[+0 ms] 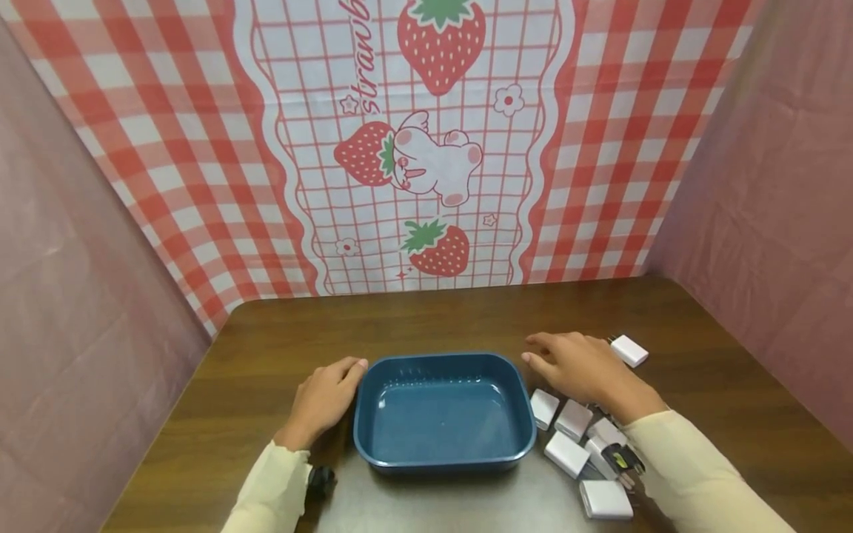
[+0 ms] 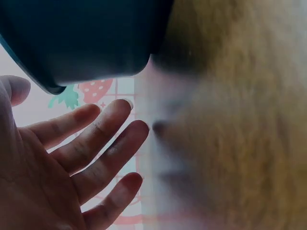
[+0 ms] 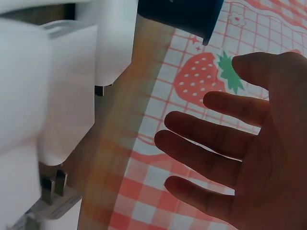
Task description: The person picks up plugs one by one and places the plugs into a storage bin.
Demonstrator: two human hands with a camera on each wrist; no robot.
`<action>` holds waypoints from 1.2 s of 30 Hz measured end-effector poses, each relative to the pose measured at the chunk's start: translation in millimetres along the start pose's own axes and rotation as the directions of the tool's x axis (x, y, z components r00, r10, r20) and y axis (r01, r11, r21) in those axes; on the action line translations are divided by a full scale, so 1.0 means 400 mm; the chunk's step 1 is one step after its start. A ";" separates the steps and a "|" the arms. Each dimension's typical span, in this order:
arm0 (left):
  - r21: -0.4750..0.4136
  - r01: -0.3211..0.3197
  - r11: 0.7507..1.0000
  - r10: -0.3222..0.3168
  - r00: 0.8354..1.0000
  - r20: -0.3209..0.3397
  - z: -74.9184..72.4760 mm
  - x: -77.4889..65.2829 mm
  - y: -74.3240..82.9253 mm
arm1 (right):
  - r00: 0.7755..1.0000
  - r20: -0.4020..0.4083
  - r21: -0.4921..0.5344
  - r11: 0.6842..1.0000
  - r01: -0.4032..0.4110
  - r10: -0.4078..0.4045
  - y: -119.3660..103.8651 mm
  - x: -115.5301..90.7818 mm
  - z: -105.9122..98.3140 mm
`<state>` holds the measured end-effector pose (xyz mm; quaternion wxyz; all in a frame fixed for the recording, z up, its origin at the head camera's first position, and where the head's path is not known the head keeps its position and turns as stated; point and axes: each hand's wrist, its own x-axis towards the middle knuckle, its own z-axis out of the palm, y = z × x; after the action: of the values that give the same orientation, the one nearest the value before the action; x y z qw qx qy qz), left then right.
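Observation:
A blue rectangular tray (image 1: 440,422) stands on the table, its inner bottom showing. At its left side rests my left hand (image 1: 325,396), thumb tip right at the rim. The left wrist view shows the fingers (image 2: 110,155) spread and slightly bent below the tray wall (image 2: 81,43), holding nothing. My right hand (image 1: 576,364) hovers off the tray's right side with relaxed fingers (image 3: 206,129) and nothing in them. Several white plug chargers (image 1: 567,453) lie in a loose group beneath and in front of that hand; metal prongs (image 3: 60,182) show on one.
One more white charger (image 1: 629,351) lies apart, behind the right hand. The brown wooden table (image 1: 400,322) ends at a red-and-white strawberry cloth (image 1: 433,170). Pink curtains (image 1: 766,222) hang at both sides. A small black device (image 1: 321,481) is at the left wrist.

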<state>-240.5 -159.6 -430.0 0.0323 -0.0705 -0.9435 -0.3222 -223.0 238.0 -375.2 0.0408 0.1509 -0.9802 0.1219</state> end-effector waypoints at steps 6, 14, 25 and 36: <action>0.025 -0.024 0.999 0.024 1.000 0.017 -0.002 -0.011 0.007 | 1.000 0.020 -0.011 1.000 -0.001 0.001 0.005 -0.035 0.001; 0.029 -0.008 1.000 0.008 1.000 0.005 -0.008 -0.019 0.021 | 0.999 0.046 -0.024 0.999 -0.025 0.026 0.018 -0.081 0.005; -0.013 0.007 1.000 -0.007 0.999 -0.043 0.010 -0.047 0.026 | 0.994 0.105 -0.060 0.998 -0.033 0.039 0.014 -0.177 0.025; -0.095 0.019 0.995 -0.026 0.997 -0.066 0.014 -0.059 0.022 | 0.998 -0.061 -0.114 0.993 -0.005 -0.002 0.023 -0.205 0.059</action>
<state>-216.0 -151.9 -431.4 0.0571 -0.0503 -0.9264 -0.3688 -148.9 264.1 -409.6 0.0791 0.1437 -0.9840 0.0701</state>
